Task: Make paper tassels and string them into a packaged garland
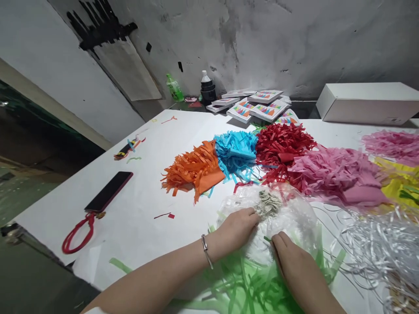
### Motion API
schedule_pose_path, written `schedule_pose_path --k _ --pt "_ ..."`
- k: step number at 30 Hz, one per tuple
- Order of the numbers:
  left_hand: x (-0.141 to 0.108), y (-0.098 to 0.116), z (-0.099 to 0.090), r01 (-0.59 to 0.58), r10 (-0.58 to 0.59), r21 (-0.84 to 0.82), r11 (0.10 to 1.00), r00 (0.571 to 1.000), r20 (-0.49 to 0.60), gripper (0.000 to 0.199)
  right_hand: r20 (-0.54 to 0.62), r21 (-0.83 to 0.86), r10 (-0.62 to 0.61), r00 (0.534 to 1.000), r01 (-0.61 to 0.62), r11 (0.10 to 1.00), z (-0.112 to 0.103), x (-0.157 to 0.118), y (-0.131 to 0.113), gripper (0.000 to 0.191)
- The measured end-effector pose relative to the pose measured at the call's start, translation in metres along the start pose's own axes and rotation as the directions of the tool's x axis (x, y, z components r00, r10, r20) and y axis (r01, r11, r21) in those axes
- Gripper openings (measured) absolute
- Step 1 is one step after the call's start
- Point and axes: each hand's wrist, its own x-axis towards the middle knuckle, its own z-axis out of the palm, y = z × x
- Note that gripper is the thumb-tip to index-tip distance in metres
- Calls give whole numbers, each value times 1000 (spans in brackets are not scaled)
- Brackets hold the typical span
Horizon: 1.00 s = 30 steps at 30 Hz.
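My left hand (240,224) reaches over a clear plastic bag (296,213), its fingers closed at the edge of a bunch of small beige loops or strips (269,203) in the bag. What these fingertips hold, if anything, is hidden. My right hand (290,257) is closed beside it, with the end of a green strip (267,238) poking out of its fingers. Below and between both forearms lies a loose pile of light green tissue strips (252,285), partly covered by the bag and my right hand.
Fringed bundles in orange (193,168), blue (236,150), red (283,146) and pink (340,174) line the table's middle. Silver ribbon (386,248) heaps at right. A phone (109,192) with a red strap lies left. Printed boxes (268,111) and a white box (366,102) stand behind.
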Motion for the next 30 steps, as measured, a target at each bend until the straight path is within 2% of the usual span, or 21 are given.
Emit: schedule_pose_path --k 3,5,8,11,13,16,17,19,21,24,30 --pt "-4 -2 -5 47 -58 -213 976 997 -47 8 -7 19 -2 1000 3 1000 0 0 1 22" --pt "-8 -2 -9 80 -110 -385 920 992 -57 4 -16 38 -7 1000 8 999 -1 0 1 23" --pt "-19 2 -13 136 -167 -632 763 986 10 28 -39 86 -12 999 15 996 -6 -2 0 26" --pt "-33 13 -14 178 -187 -785 594 979 81 48 -88 228 -2 996 22 973 -20 -4 -4 28" --pt "-44 24 -13 211 -195 -891 403 971 141 46 -142 323 -33 989 78 943 -35 -5 -7 25" --pt "-57 39 -10 244 -165 -970 -14 956 243 35 -244 355 -130 961 214 910 -57 -8 -14 19" --pt "-61 43 -9 241 -152 -962 -126 954 259 33 -273 349 -153 950 246 904 -63 -9 -17 18" --pt "-67 49 -3 225 -151 -940 -257 951 269 32 -318 338 -176 932 285 897 -72 -11 -22 18" --pt "-72 52 3 217 -167 -912 -349 943 289 32 -356 333 -189 915 313 890 -76 -13 -26 17" --pt "-79 55 13 214 -185 -874 -437 929 320 33 -386 331 -205 899 343 879 -76 -16 -28 18" --pt "-85 63 19 183 -276 -849 -496 893 354 37 -356 367 -169 919 304 879 -73 -22 -31 17"
